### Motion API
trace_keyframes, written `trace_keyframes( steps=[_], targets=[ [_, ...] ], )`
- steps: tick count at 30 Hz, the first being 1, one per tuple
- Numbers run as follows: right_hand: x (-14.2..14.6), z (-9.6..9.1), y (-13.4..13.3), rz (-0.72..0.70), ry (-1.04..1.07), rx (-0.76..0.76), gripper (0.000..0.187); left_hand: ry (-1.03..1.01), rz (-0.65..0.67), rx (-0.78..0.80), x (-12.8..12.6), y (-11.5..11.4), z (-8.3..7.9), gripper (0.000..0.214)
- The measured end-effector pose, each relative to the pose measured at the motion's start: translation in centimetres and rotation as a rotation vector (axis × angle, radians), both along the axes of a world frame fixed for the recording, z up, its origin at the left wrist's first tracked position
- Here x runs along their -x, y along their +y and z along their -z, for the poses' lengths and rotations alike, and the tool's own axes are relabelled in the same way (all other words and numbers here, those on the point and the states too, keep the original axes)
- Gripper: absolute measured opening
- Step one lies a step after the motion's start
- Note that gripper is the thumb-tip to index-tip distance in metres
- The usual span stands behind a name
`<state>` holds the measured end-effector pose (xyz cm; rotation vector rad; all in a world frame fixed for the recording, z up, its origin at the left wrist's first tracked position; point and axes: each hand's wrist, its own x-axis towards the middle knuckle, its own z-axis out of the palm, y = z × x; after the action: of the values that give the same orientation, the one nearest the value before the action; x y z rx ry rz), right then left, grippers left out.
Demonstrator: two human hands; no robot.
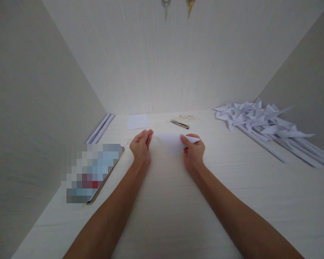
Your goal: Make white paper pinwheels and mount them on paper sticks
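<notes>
A folded piece of white paper [169, 141], roughly triangular with its point toward me, is held just above the table in front of me. My right hand [194, 149] is closed on its right part, thumb on top and fingers beneath. A corner of the paper sticks out past that thumb. My left hand [142, 145] is at the paper's left tip, its fingers drawn together; whether they pinch the tip is too unclear to see. Beyond the paper lie small thread snips [179, 124] and a flat white paper square [137, 121].
Paper pinwheels [259, 115] on rolled paper sticks [261, 144] are heaped at the right. Paper rolls [100, 128] lie along the left wall. A pixelated object with a brown edge [106, 180] is left of my forearm. Walls enclose the white table [164, 216].
</notes>
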<state>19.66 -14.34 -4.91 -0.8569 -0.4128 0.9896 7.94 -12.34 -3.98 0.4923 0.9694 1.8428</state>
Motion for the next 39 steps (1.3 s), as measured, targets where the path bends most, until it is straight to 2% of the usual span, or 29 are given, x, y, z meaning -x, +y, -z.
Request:
trace_keyframes(
  steps=[2, 5, 6, 8, 13, 16, 21, 26, 31, 33, 36, 39],
  targets=[
    [-0.4, -0.1, 0.1, 0.021, 0.007, 0.006, 0.026, -0.014, 0.02, -0.013, 0.2, -0.1, -0.1, 0.013],
    [-0.5, -0.1, 0.2, -0.002, -0.015, -0.011, 0.026, 0.056, 0.203, -0.051, -0.6, -0.6, -0.2, 0.035],
    [-0.4, -0.2, 0.2, -0.014, -0.019, -0.018, 0.026, 0.103, 0.271, -0.053, -1.0, -0.8, -0.1, 0.037],
    [-0.2, -0.3, 0.2, -0.045, -0.001, -0.016, 0.024, 0.177, 0.309, -0.018, -1.8, -1.0, 0.1, 0.032],
    [0.5, -0.5, -0.1, -0.196, 0.091, 0.024, 0.017, 0.169, 0.293, 0.021, -2.6, -1.4, 0.5, 0.022],
    [0.8, -0.6, -0.3, -0.217, 0.115, 0.035, 0.013, 0.176, 0.305, -0.001, -2.6, -1.6, 0.5, 0.019],
    [0.6, -0.7, -0.1, -0.169, 0.196, 0.058, 0.012, 0.25, 0.296, -0.02, -2.5, -1.8, 0.6, 0.018],
    [-0.6, -0.6, 0.3, -0.131, 0.202, 0.014, 0.013, 0.223, 0.22, -0.013, -2.3, -1.5, 0.7, 0.02],
    [-1.7, -0.5, 0.8, -0.095, 0.197, -0.017, 0.012, 0.213, 0.232, -0.02, -2.6, -1.5, 0.6, 0.024],
    [-2.8, -0.5, 1.0, -0.055, 0.238, -0.015, 0.015, 0.18, 0.211, -0.028, -2.4, -1.4, 0.6, 0.025],
    [-4.6, -0.6, 1.1, 0.083, 0.342, 0.0, 0.021, 0.073, 0.154, -0.012, -1.9, -1.1, 0.6, 0.026],
    [-5.3, -0.9, 1.0, 0.044, 0.266, -0.012, 0.017, -0.004, 0.157, 0.032, -1.5, -1.0, 0.6, 0.027]
  ],
)
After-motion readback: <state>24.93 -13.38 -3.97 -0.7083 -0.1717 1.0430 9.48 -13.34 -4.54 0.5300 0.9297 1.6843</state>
